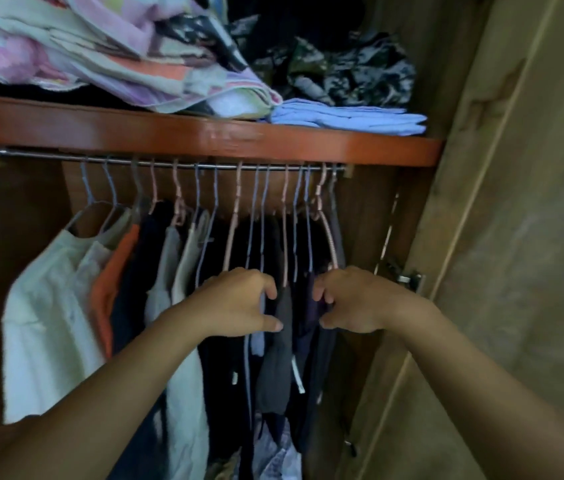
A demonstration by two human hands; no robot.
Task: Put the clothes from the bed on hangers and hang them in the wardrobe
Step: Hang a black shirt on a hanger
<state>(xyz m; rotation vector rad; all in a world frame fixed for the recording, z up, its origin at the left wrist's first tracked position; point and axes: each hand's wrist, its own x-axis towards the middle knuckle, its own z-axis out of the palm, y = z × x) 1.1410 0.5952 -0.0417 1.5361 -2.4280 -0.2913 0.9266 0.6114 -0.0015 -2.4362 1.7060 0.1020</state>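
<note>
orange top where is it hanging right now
The orange top hangs on the rail's left part, third garment in, between a cream top and dark clothes.

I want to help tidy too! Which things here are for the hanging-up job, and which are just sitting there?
For the job: left hand, right hand, hanging clothes, hangers, metal rail.

Just sitting there: folded blue cloth, striped blankets, wooden shelf, wardrobe door.
</note>
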